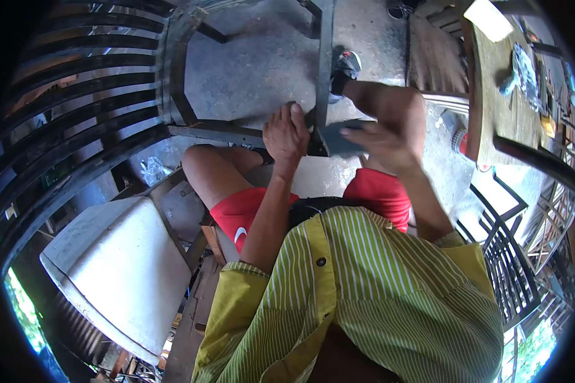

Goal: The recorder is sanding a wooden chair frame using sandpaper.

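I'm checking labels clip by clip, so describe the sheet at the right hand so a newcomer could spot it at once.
Start with the big dark frame and follow it to the corner just right of the left hand. There the blurred right hand partly covers the sheet. It is flat, broad and grey-blue, unlike the narrow dark bars beside it.

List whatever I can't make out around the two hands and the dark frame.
Right hand: head view, finger outlines smeared by motion blur.
Dark grey piece: head view, partly covered by the right hand; its material is unclear.
Left hand: head view, its palm hidden by the back of the hand.
Long dark rail: head view, far end cut off by the upper edge.
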Demonstrator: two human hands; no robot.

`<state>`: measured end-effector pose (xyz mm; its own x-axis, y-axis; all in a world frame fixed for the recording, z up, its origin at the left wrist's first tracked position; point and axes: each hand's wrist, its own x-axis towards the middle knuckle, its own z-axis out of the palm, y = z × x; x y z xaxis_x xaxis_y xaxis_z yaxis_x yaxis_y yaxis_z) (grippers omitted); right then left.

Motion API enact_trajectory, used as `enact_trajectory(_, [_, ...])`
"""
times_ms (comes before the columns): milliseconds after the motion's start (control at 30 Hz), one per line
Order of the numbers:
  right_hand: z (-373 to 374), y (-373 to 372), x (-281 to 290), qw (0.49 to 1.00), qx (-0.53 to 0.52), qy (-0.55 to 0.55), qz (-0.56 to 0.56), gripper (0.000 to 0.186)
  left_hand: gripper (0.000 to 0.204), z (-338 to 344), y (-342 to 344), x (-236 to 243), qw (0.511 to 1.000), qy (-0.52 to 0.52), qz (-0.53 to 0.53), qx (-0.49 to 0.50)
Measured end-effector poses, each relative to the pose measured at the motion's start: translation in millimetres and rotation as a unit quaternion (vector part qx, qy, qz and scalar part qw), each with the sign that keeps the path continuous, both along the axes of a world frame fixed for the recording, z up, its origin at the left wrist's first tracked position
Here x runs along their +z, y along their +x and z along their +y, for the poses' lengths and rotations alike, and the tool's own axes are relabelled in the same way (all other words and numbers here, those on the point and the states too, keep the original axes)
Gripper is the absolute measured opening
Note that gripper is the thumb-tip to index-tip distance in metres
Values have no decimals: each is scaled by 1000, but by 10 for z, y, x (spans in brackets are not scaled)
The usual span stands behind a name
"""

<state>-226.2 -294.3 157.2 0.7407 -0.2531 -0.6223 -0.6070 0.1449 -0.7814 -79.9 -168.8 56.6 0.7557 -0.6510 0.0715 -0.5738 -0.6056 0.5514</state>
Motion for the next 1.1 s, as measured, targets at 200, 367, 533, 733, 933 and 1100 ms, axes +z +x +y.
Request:
enact_trajectory(200, [-484, -707, -27, 889, -329, -304, -92, 39, 36, 2, -38, 69, 999, -28, 18, -24])
enact_trajectory(367, [-208, -723, -381, 840, -275, -422, -202, 39, 37, -63, -189, 200, 945, -7, -121, -304])
enact_trajectory(533, [-59, -553, -479, 807, -131, -559, -140, 39, 27, -349, -16, 332, 831, 96, -141, -529])
enact_trajectory(733, [-206, -495, -330, 809, -132, -563, -105, 38, 25, -1217, 493, 439, 819, 173, -240, -492])
enact_trajectory(933, [-244, -462, -375, 793, -154, -574, -136, 35, 33, -1088, 322, 477, 811, 183, -235, -504])
enact_trajectory(1100, [-231, -475, -409, 784, -164, -582, -139, 34, 40, -333, -44, 530, 768, 279, -110, -566])
